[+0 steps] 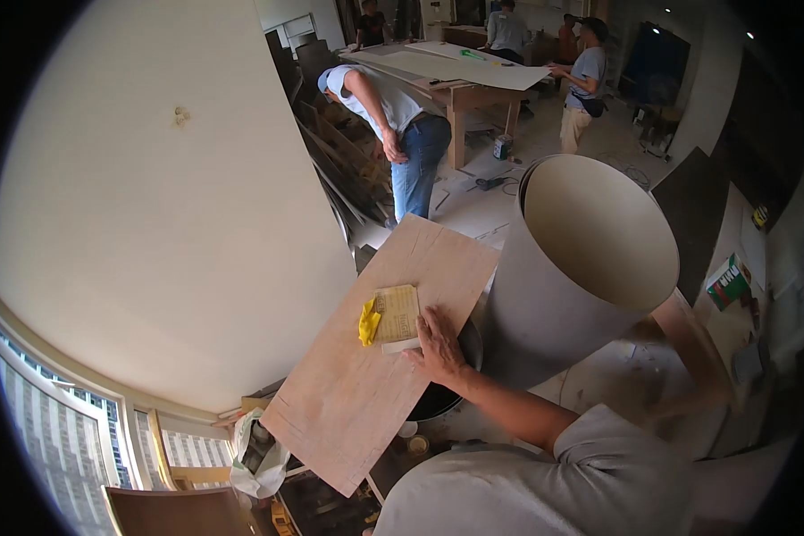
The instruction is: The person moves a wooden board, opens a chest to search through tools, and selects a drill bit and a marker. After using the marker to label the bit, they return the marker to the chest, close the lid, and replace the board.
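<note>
My right hand (pixel 439 348) lies on a thin plywood board (pixel 339 402), fingers spread and thumb out to the left. Its fingertips are right at the edge of a yellowish printed square sheet (pixel 397 314). Against the sheet's left side sits a small crumpled yellow piece (pixel 369 322), soft-looking. The board slants across the view, over a dark round container (pixel 438 404) that is mostly hidden. My left hand is out of view.
A large rolled sheet (pixel 545 295) stands upright just right of the board. A bent-over person (pixel 393 121) and others work around a wooden table (pixel 456 134). A plastic bag (pixel 261 460) and tools lie below; a green-and-white can (pixel 729 282) is at right.
</note>
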Demonstrator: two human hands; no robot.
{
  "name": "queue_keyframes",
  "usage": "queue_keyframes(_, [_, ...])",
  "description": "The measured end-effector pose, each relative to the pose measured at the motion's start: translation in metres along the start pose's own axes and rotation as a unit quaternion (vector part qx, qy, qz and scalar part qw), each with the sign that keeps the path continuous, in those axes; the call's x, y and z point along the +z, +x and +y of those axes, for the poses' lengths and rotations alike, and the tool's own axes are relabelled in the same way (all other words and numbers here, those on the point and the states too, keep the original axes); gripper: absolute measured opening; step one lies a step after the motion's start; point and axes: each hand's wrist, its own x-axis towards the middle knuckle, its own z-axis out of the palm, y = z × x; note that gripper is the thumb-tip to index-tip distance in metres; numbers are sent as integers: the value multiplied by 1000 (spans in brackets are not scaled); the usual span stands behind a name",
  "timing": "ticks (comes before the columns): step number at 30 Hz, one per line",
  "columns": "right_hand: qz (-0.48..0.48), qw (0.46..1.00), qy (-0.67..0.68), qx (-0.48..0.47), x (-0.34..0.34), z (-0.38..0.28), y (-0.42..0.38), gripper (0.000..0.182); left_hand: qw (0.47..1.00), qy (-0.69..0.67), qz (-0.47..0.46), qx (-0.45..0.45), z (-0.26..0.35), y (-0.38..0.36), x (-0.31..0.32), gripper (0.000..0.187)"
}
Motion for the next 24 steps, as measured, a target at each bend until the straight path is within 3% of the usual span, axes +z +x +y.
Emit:
queue_keyframes(3, [-9,1000,11,-5,-1,0,-1,79,983,141,20,113,-60,-34,35,14])
queue_keyframes(5, [-12,1000,0,-17,-6,-4,0,79,940,268,59,201,-95,-44,59,14])
queue_keyframes(6, [-6,1000,4,-18,-3,0,1,78,953,178,150,194,-87,-56,55,15])
queue_keyframes(8, [0,1000,24,-18,1,-2,1,78,966,158,141,151,-61,-96,24,12])
queue_keyframes(10, [-17,999,-2,-29,-6,2,1,78,964,152,130,175,-29,-67,21,10])
queue_keyframes(12, [-25,999,-14,-35,-2,2,0,79,967,163,120,154,-38,-77,25,10])
queue_keyframes(13, [-32,999,-2,-36,3,-5,-3,79,959,74,175,209,-10,-99,-3,11])
queue_keyframes(14, [-31,999,2,-35,1,-5,0,79,973,-87,188,106,7,-94,-21,14])
queue_keyframes(15, [-29,999,-2,-29,-5,-1,2,79,951,-247,187,8,23,-87,-34,17])
queue_keyframes(16, [-33,999,3,-26,-5,0,2,79,896,-398,175,-93,37,-83,-40,20])
queue_keyframes(17, [-20,1000,0,-22,-5,6,2,79,805,-536,160,-198,46,-84,-43,23])
queue_keyframes(18, [-15,1000,7,-26,0,9,2,79,674,-656,148,-305,47,-95,-44,26])
queue_keyframes(19, [-17,999,18,-35,7,6,1,79,625,-691,153,-330,35,-84,-35,23])
queue_keyframes(21, [-35,999,20,-35,2,2,4,78,660,-672,159,-297,31,-79,-35,19])
queue_keyframes(23, [-28,999,11,-30,1,2,0,78,653,-673,148,-316,20,-68,-29,17])
queue_keyframes(24, [-36,999,14,-27,0,3,0,78,732,-593,138,-307,22,-66,-32,17])
